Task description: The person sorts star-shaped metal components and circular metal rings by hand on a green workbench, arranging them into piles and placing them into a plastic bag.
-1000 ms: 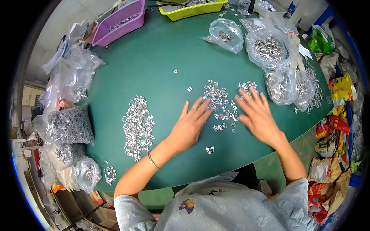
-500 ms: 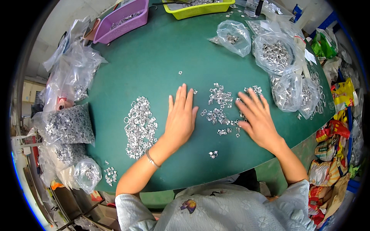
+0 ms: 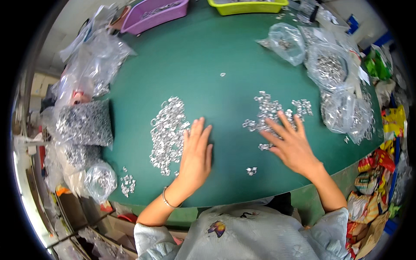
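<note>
A long pile of small silvery metal pieces, some ring-shaped, [image 3: 167, 134] lies on the green table left of the middle. My left hand [image 3: 196, 154] lies palm down along the pile's right edge, fingers stretched, its fingertips next to the outermost pieces. To the right is a looser cluster of similar metal pieces [image 3: 266, 106]. My right hand [image 3: 294, 149] is spread over the near side of that cluster, partly covering it. Nothing shows gripped in either hand; what lies under the palms is hidden. One single piece [image 3: 222, 74] lies farther off, and a few pieces [image 3: 251, 171] sit nearer me.
Clear plastic bags of metal parts [image 3: 84, 123] line the left edge, with a small heap [image 3: 128, 185] beside them. More bags [image 3: 329, 67] crowd the right. A purple basket [image 3: 154, 21] and a yellow-green basket [image 3: 247, 8] stand at the far edge.
My left hand has moved left and nearer me, up to the left pile. My right hand has shifted left and nearer; the right-hand pieces lie closer together. The whole view has shifted too.
</note>
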`<act>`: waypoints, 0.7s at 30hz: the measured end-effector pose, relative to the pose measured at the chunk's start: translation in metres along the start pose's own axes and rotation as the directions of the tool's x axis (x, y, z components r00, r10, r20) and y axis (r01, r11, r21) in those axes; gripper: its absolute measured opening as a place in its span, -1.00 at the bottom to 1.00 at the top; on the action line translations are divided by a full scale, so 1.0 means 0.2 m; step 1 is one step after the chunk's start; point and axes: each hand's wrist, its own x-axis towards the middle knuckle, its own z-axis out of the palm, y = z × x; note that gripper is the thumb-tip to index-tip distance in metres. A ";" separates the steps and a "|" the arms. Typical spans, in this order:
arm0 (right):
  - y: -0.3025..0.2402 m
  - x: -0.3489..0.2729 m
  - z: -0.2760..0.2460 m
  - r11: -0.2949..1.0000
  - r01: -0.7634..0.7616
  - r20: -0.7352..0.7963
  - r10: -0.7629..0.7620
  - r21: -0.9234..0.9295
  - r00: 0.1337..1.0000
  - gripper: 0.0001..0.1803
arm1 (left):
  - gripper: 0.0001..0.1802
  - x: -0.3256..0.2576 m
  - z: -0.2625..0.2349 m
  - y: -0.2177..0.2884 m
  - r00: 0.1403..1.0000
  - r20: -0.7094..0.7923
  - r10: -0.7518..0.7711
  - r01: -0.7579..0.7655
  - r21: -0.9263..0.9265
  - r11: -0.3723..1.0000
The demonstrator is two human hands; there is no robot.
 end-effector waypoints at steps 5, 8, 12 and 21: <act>0.04 -0.03 0.00 0.993 -0.112 -0.188 0.117 0.038 0.975 -0.71 | -0.51 -0.33 -0.04 -0.14 0.958 -0.125 -0.258 0.268 0.074 0.960; -0.04 0.04 0.02 0.988 -0.125 -0.244 0.144 0.090 0.959 -0.69 | -0.56 -0.43 -0.04 -0.18 0.960 -0.171 -0.223 0.238 0.076 0.968; -0.19 0.18 0.04 0.994 -0.055 -0.207 0.075 0.099 0.976 -0.64 | -0.59 -0.46 -0.05 -0.16 0.935 -0.268 -0.231 0.231 -0.030 0.972; 0.07 0.20 -0.02 0.965 -0.257 -0.385 0.260 0.060 0.886 -0.78 | -0.54 -0.56 -0.03 -0.25 0.879 -0.316 -0.357 0.354 -0.068 0.933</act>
